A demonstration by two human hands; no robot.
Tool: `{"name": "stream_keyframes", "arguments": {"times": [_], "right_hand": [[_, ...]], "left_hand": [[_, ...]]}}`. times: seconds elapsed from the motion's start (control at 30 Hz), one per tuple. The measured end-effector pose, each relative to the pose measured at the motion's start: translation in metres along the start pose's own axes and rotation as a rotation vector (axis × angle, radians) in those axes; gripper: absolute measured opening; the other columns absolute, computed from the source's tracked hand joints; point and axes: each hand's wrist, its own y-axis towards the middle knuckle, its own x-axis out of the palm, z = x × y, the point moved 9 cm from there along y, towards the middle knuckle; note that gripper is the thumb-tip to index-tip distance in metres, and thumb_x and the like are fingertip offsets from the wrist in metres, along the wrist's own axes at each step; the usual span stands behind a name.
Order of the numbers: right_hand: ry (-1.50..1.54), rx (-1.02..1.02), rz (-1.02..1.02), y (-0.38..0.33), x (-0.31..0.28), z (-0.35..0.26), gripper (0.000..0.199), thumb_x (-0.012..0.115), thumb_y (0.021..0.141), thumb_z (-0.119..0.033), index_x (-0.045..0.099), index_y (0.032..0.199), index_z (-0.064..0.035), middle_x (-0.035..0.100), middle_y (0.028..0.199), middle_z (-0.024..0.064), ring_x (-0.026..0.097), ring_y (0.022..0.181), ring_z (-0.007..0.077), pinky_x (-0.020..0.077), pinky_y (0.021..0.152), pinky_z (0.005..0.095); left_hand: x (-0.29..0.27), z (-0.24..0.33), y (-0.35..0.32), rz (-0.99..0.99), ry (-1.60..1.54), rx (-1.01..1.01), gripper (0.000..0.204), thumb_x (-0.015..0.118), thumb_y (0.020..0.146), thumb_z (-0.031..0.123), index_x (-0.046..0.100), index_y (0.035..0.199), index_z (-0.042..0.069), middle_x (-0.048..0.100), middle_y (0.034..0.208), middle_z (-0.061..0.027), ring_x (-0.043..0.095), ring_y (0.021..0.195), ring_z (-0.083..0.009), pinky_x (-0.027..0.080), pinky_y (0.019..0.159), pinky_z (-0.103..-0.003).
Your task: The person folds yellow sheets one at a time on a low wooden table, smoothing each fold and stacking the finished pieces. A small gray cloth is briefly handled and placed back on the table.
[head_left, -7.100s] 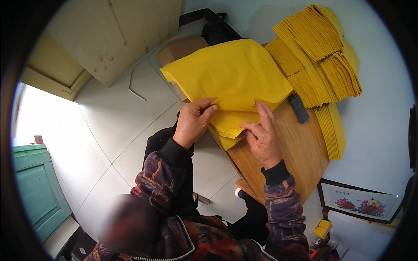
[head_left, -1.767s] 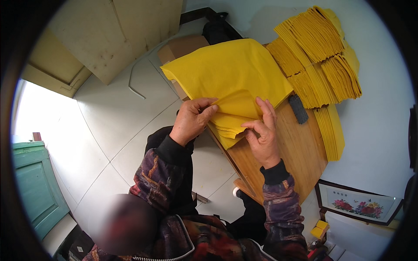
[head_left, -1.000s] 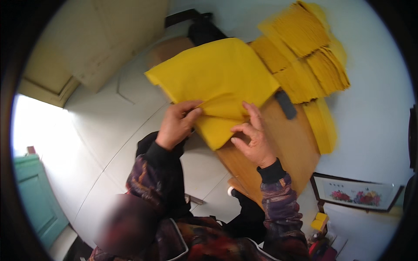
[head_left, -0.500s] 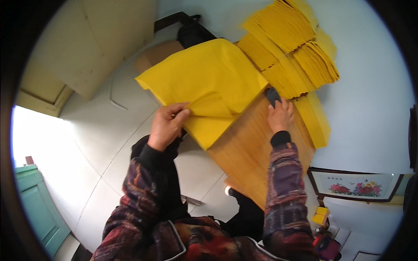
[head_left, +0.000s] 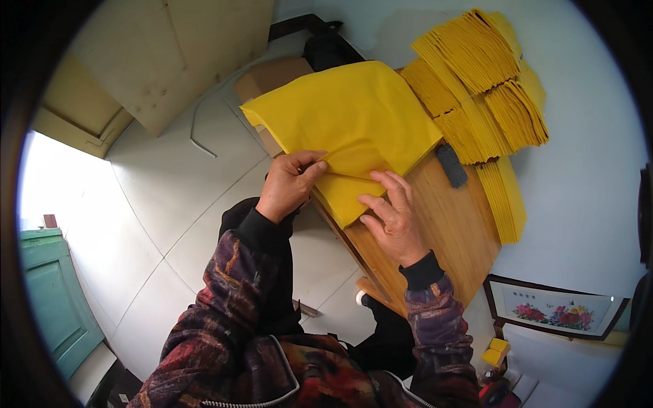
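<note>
A thick stack of large yellow paper sheets (head_left: pixel 347 115) lies on a wooden table (head_left: pixel 442 231), overhanging its near edge. My left hand (head_left: pixel 289 185) pinches the top sheet's lower edge between thumb and fingers. My right hand (head_left: pixel 391 217) lies flat with fingers spread on the lower yellow sheet (head_left: pixel 343 197) next to it. Both arms wear dark patterned sleeves.
Fanned piles of folded yellow paper (head_left: pixel 476 81) fill the table's far right side. A dark oblong object (head_left: pixel 451 164) lies beside them. A framed flower picture (head_left: pixel 558 313) leans by the wall at lower right. A green cabinet (head_left: pixel 54 299) stands at left on the pale tiled floor.
My right hand has come back from near the dark oblong object to the sheet's lower edge. The left hand keeps its pinch on the paper. The view shifted slightly.
</note>
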Motion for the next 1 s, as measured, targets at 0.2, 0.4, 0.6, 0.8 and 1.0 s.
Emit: {"name": "stream_keyframes", "arguments": {"times": [0.2,0.4,0.6,0.8,1.0], "right_hand": [[0.008,-0.035,-0.001,0.012,0.002,0.002,0.026,0.067,0.068,0.005,0.067,0.091,-0.0074,0.050,0.130,0.0105,0.040,0.124,0.0355,0.0364,0.103,0.0430],[0.137,0.037,0.038,0.015,-0.003,0.011,0.021,0.065,0.068,0.006,0.063,0.085,-0.0065,0.051,0.130,0.0112,0.040,0.125,0.0347,0.0353,0.103,0.0417],[0.254,0.102,0.045,0.019,-0.006,0.017,0.018,0.066,0.068,0.006,0.060,0.081,-0.0064,0.050,0.132,0.0119,0.042,0.125,0.0333,0.0338,0.104,0.0399],[0.225,0.091,0.031,0.021,-0.006,0.015,0.016,0.067,0.069,0.005,0.059,0.078,-0.0049,0.050,0.133,0.0118,0.042,0.125,0.0325,0.0336,0.104,0.0397],[0.229,0.110,0.035,0.020,-0.006,0.016,0.015,0.067,0.069,0.005,0.057,0.076,-0.0040,0.049,0.134,0.0117,0.042,0.126,0.0325,0.0339,0.103,0.0399]], "left_hand": [[-0.001,0.000,0.001,-0.015,-0.002,-0.005,0.026,0.061,0.093,0.016,0.064,0.110,-0.003,0.062,0.075,-0.0009,0.045,0.050,-0.0048,0.039,0.046,-0.021],[0.003,0.004,-0.001,-0.081,-0.014,-0.008,0.025,0.059,0.092,0.011,0.063,0.113,-0.002,0.062,0.077,-0.0002,0.046,0.052,-0.0049,0.039,0.048,-0.020],[0.005,0.011,-0.005,-0.237,-0.050,-0.032,0.046,0.044,0.076,-0.006,0.059,0.119,-0.003,0.064,0.092,-0.0029,0.053,0.062,-0.0064,0.044,0.057,-0.021],[0.013,0.019,-0.007,-0.292,-0.129,0.020,0.053,0.039,0.070,-0.012,0.056,0.120,-0.008,0.061,0.120,-0.0102,0.057,0.106,-0.0151,0.043,0.094,-0.025],[0.012,0.019,-0.007,-0.291,-0.095,0.003,0.048,0.042,0.072,-0.010,0.057,0.118,-0.009,0.060,0.122,-0.0104,0.058,0.103,-0.0143,0.045,0.091,-0.024]]}}
